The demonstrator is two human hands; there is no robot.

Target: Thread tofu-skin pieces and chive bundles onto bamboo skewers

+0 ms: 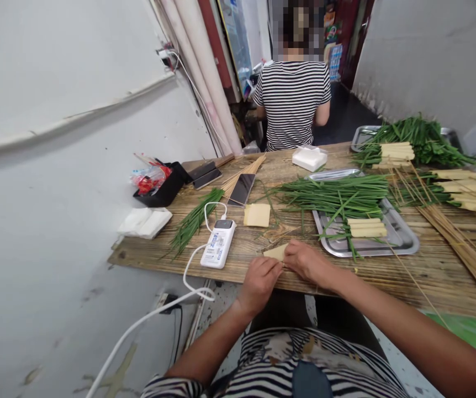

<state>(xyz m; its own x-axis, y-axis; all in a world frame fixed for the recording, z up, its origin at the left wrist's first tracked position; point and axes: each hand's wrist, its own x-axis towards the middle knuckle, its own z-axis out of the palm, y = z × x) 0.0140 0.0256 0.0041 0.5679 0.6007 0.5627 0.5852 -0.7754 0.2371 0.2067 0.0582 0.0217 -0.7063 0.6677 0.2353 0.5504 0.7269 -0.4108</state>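
Note:
Both my hands meet over the front edge of the wooden table, fingers closed on a pale yellow tofu sheet (276, 252). My left hand (259, 280) pinches its near edge. My right hand (305, 261) grips its right end, and the fingertips of both hands nearly touch. What lies under the fingers is hidden. Just beyond is a stack of square tofu sheets (257, 215). To the right, a metal tray (401, 235) bears a heap of green chives (337, 193) and several skewered tofu rolls (366, 227) with chives sticking out.
A white power bank (218, 244) with cables lies left, near a chive bunch (196, 221) and a phone (242, 189). Bamboo skewers (461, 249) spread across the right side. A black box (159, 188) stands by the wall. A person in stripes (291, 102) is beyond the table, back turned.

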